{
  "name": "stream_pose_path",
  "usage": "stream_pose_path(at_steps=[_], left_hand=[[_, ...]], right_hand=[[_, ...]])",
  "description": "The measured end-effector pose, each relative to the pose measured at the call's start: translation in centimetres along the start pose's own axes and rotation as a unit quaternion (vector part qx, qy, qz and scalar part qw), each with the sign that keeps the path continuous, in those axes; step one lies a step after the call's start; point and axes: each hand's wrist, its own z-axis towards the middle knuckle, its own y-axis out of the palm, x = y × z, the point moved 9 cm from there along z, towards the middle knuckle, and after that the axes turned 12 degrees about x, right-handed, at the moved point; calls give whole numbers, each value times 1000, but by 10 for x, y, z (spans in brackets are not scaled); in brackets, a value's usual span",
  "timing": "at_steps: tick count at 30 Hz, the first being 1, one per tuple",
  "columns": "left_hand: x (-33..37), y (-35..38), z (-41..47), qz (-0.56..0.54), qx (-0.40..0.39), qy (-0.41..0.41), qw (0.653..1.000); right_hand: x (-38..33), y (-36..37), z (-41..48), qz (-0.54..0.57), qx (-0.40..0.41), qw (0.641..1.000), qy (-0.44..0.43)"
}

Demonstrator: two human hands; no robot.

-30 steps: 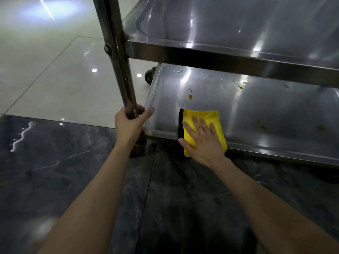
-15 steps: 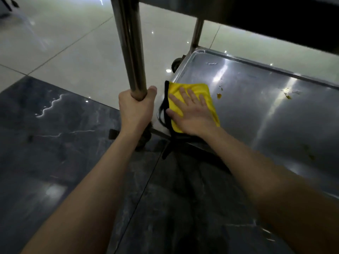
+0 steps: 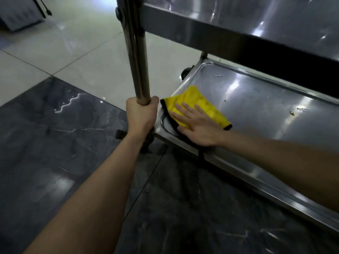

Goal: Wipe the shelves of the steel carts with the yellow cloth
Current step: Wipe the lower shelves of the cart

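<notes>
Gripping the cart's upright steel post (image 3: 136, 52) near its lower end, the left hand (image 3: 142, 116) sits just left of centre in the head view, fingers curled fully round the tube and the thumb lying against its right side. Immediately to its right, the right hand (image 3: 197, 125) lies flat and spread, palm down, pressing the yellow cloth (image 3: 194, 101) onto the bottom shelf (image 3: 256, 110) of the steel cart; it pins the cloth under the palm and fingers and does not close around it. The cloth lies in the shelf's near-left corner, its black-trimmed edge running along the rim beside the post and its far tip pointing toward the upper middle of the frame. To the right of the cloth, the shelf's metal carries a few small yellowish spots (image 3: 291, 113) and bright streaks of reflected light. Above, across the upper right of the frame, the next shelf (image 3: 238, 21) spans the picture, its dark front edge overhanging the lower one. A black caster (image 3: 186, 71) shows at the far-left corner of the bottom shelf. Pale glossy tiles (image 3: 82, 52) fill the upper left, and dark marbled floor tiles (image 3: 55, 143) fill the lower half under both forearms.
</notes>
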Motion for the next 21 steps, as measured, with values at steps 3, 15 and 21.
stream_pose_path(at_steps=[3, 15, 21], left_hand=[[-4, 1, 1, 4, -6, -6, 1000], [-5, 1, 5, 2, 10, 3, 1000], [-11, -2, 5, -3, -2, 3, 1000]], right_hand=[[1, -10, -4, 57, -20, 997, -41], [1, 8, 15, -2, 52, 997, 54], [50, -2, 43, -1, 51, 997, 57]])
